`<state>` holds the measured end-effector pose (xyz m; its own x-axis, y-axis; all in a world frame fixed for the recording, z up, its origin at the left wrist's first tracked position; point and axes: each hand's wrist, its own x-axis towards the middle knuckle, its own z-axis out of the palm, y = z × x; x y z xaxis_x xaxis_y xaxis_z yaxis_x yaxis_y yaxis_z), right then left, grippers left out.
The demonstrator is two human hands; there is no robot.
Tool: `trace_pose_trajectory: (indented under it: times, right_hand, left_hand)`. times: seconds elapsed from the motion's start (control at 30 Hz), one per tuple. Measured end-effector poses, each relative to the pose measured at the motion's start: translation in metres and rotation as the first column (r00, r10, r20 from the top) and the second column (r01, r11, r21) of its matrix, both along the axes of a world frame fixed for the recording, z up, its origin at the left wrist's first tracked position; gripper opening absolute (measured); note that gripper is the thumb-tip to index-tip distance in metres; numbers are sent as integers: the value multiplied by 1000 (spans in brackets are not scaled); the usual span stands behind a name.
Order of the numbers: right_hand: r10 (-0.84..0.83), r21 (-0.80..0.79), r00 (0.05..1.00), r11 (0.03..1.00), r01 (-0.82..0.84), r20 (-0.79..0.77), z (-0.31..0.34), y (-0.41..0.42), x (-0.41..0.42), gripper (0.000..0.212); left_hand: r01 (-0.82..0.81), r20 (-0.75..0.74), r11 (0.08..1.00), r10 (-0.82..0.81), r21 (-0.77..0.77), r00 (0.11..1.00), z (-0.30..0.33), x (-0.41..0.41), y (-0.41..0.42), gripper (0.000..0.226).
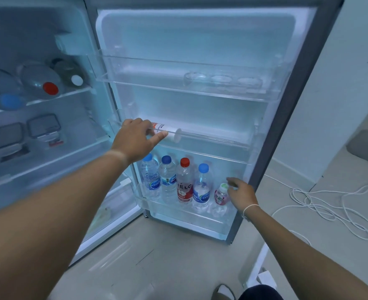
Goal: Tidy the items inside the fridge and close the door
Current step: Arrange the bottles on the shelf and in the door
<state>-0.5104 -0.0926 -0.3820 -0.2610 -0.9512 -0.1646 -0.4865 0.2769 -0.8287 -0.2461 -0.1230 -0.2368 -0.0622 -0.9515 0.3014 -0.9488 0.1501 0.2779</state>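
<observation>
Our left hand (135,139) grips a smooth white cylindrical tube (168,132) lying in the clear plastic middle door shelf (211,146). Our right hand (240,191), fingers loose, touches the small pink-labelled bottle (221,197) beside the red-capped "APPLE" bottle (184,184).

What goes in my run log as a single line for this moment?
left hand: on lying white tube, middle door shelf | right hand: beside small pink bottle, bottom door shelf | fridge door: open
</observation>
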Motion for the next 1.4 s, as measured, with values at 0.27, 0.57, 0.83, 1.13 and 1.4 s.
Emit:
trace_pose_trajectory:
  times: [0.27,0.57,0.83,1.13,1.4]
  right_hand:
    - [-225,-281,966,926,252,123,46,19,-63,30]
    - [-228,-400,871,818,413,434,128,0,-61,37]
    - [-131,-429,853,819,380,506,135,3,-53,46]
    - [-132,-503,888,783,365,440,131,48,-33,36]
    - [-45,-541,939,808,234,340,128,110,-1,32]
  left_hand:
    - [21,-35,999,-20,29,999,-3,7,3,48]
    - [29,-73,995,-22,96,997,7,11,17,47]
    - [1,-62,979,12,205,998,20,15,28,50]
    - [3,-82,985,11,170,997,9,11,62,44]
    - [4,-58,963,13,270,998,22,6,122,50]
